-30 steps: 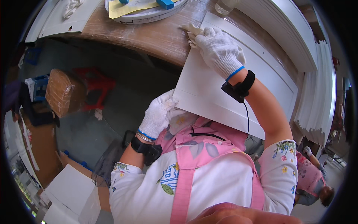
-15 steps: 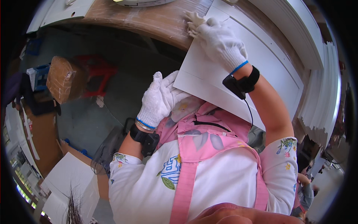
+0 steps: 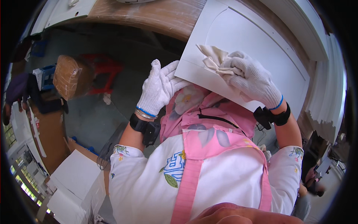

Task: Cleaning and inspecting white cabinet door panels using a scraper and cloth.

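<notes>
My right hand, in a white knit glove with a blue cuff, is closed around a bunched cream cloth. It is over the near part of a white panel with a grooved border. My left hand, gloved the same way, is at the panel's near left corner. Its thumb points up and its fingers are stretched toward the panel's edge. The fingertips lie at or just under that edge; contact is hard to tell.
The panel lies on a brown, film-covered table. White stacked strips stand on the right. At left on the floor are a taped brown box, a red stool and white sheets. Another person bends at the far left.
My right hand has drawn the cloth back toward me from the panel's far left edge. My left hand stays by the corner. The person at the left has come further into view.
</notes>
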Action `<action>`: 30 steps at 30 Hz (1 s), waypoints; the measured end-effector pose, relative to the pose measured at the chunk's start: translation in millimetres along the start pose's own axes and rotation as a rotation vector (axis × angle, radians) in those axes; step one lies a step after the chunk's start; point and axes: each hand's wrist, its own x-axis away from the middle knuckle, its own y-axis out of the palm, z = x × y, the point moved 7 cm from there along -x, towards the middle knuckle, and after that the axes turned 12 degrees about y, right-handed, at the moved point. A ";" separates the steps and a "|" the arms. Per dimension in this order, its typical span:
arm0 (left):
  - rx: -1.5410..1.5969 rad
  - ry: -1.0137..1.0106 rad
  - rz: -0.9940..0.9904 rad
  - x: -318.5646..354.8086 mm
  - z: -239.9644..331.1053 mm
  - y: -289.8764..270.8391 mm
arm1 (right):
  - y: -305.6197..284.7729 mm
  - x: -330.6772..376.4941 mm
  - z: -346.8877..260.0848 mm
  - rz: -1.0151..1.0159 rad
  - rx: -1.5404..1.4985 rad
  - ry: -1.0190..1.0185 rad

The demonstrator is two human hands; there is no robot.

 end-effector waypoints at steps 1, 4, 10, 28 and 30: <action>-0.004 0.002 0.000 0.8 0.2 0.0 | -0.4 -4.1 -7.3 0.145 0.022 -0.046; 0.029 -0.046 -0.069 1.5 -4.6 -1.8 | 39.4 -20.0 -44.4 0.146 0.306 -0.231; -0.055 0.051 0.119 -2.3 -2.1 -7.0 | 84.7 -57.2 -86.0 0.290 0.543 -0.330; 0.086 -0.019 0.005 -4.5 -10.4 -3.7 | 74.0 -45.6 -74.2 0.217 0.623 -0.215; 0.094 -0.009 -0.011 -5.7 -13.0 -3.2 | 74.8 -41.0 -73.7 0.185 0.655 -0.266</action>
